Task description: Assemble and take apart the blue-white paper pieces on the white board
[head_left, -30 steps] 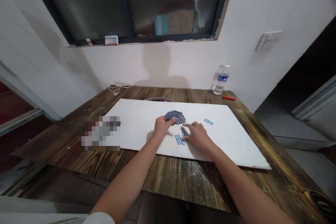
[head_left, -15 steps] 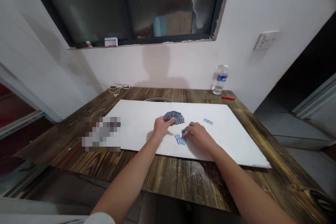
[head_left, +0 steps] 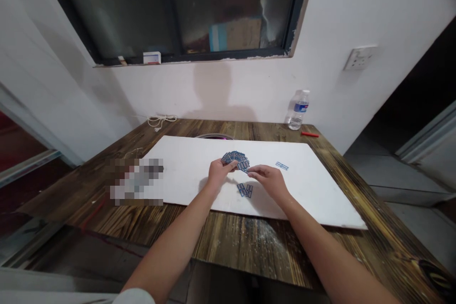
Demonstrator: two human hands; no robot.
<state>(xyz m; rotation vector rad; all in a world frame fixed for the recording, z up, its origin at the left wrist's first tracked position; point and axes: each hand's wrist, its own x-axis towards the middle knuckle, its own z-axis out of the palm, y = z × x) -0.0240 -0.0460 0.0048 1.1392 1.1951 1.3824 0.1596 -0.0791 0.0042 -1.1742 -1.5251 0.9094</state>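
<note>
A fan of blue-patterned playing cards (head_left: 233,156) spreads from my left hand (head_left: 220,171), which is closed with the thumb across the lower edge. My right hand (head_left: 270,178) pinches a playing card (head_left: 243,167) by its corner at the right end of the fan; whether this card is still part of the fan, I cannot tell. Below the hands, a few loose cards (head_left: 244,190) lie partly overlapping on the white board (head_left: 188,166). Another blue-patterned card (head_left: 281,166) lies apart, to the right of my right hand.
The board rests on a dark wooden table (head_left: 249,247). At the back right stand a water bottle (head_left: 299,110) and a red pen-like stick (head_left: 309,134). A white cable (head_left: 162,119) is coiled at the back left. A round object (head_left: 214,135) shows behind the board.
My right hand has risen from the loose cards on the board to the right end of the fan. My left hand has stayed in place with the cards.
</note>
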